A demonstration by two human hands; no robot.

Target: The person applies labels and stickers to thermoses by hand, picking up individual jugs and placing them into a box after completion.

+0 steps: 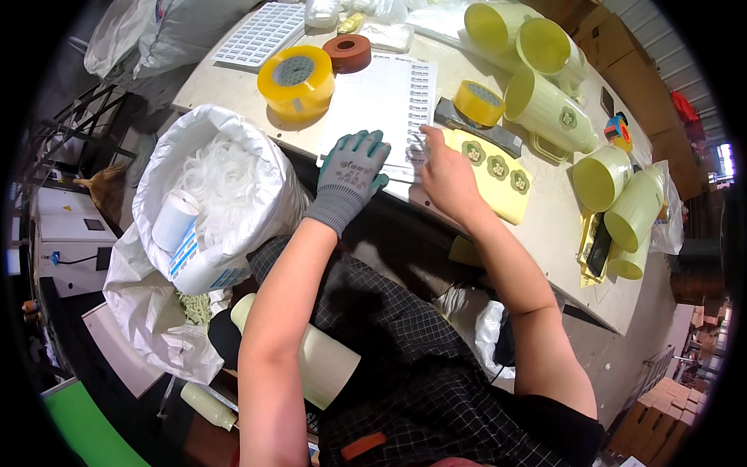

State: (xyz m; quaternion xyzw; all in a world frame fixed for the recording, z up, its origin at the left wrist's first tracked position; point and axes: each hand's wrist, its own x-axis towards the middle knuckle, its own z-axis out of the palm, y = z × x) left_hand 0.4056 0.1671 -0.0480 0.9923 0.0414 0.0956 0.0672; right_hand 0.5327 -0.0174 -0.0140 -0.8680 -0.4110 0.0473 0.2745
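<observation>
A white sheet of labels [389, 97] lies near the table's front edge, with a column of small printed labels down its right side. My left hand [352, 167], in a grey knit glove with green fingertips, rests on the sheet's lower left with the fingers stretched out. My right hand [449, 179] is bare. Its fingers are drawn together at the sheet's right edge, by the label column; whatever is between the fingertips is too small to make out. Beside it lies a yellow sheet of flower-shaped stickers [498, 179]. A cream cylindrical container [327, 366] lies across my lap.
Several pale green pitchers [545, 109] lie along the table's right side. Tape rolls, one yellow [296, 82] and one brown [347, 53], sit behind the sheet. Another yellow roll [478, 103] rests on a dark block [467, 124]. A white-lined bin [222, 187] stands at left.
</observation>
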